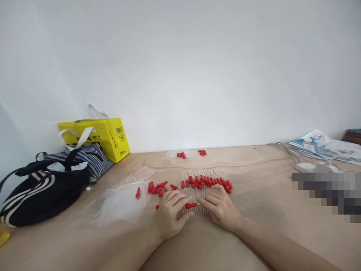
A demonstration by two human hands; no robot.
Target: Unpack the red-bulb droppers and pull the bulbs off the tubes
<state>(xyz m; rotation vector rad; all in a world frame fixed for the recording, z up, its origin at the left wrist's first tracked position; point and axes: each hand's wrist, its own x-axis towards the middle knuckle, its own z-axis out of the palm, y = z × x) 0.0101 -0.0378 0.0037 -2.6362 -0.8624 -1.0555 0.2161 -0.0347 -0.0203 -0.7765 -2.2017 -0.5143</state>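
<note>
A red rubber dropper bulb lies level between the parted thumb and fingers of my left hand, with a visible gap on both sides. Its narrow neck points right and meets the fingertips of my right hand, which are closed at that end; the tube there is mostly hidden. Beneath and between both hands are several clear glass tubes. Just beyond them lies a row of droppers with red bulbs, tubes pointing away. Loose red bulbs are scattered to the left.
Clear zip bags lie on the table at left. Another bag with red bulbs rests near the wall. A black bag, striped bag and yellow bag stand at left. Printed packets and a white power strip lie at right.
</note>
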